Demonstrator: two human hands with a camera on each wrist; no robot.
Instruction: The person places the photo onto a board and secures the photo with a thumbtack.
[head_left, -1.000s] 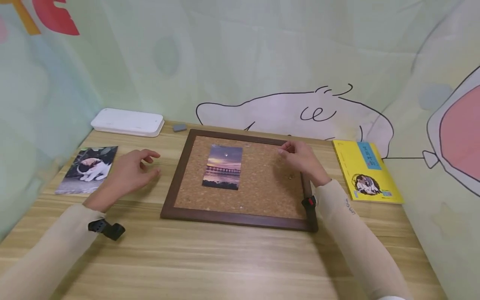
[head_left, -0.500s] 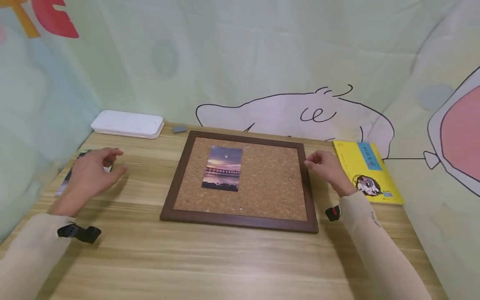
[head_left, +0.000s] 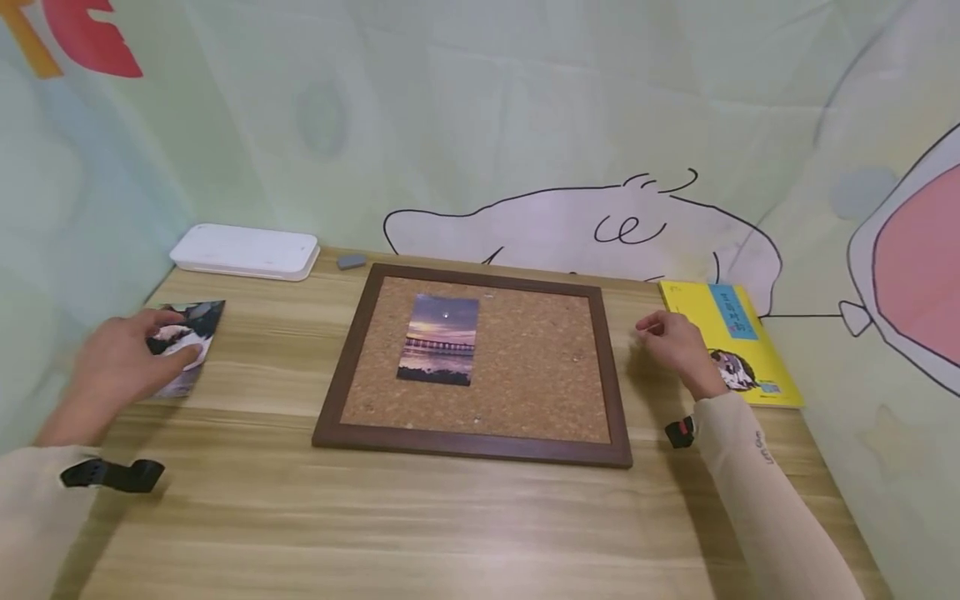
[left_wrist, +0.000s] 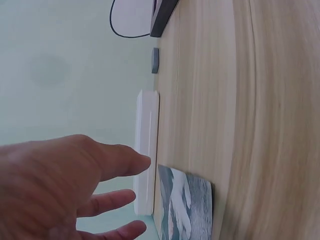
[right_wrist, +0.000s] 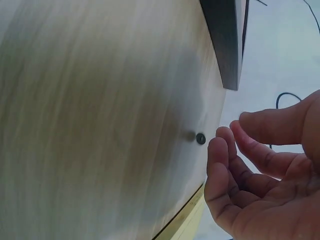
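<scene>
My left hand (head_left: pixel 123 362) hovers over the cat photo (head_left: pixel 198 321) at the table's left, thumb and fingers spread apart. A gap shows between the left hand (left_wrist: pixel 75 180) and this photo (left_wrist: pixel 187 205) in the left wrist view. My right hand (head_left: pixel 678 346) is between the corkboard (head_left: pixel 532 367) and the yellow book, its fingers loosely bent and nothing visibly held. A small dark round thing (right_wrist: pixel 200 138) lies near the fingertips of the right hand (right_wrist: pixel 265 175) in the right wrist view. The sunset photo (head_left: pixel 438 342) lies on the cork with a clear pin at its top.
A white case (head_left: pixel 243 250) and a grey block (head_left: pixel 351 262) stand along the back left. The yellow book (head_left: pixel 750 367) lies at the right. The brown frame (head_left: pixel 472 445) surrounds the cork, where several clear pins show. Printed fabric hangs behind the table.
My left hand has moved left from beside the corkboard to over the cat photo. My right hand has moved right, from above the cork to beyond the frame's right side.
</scene>
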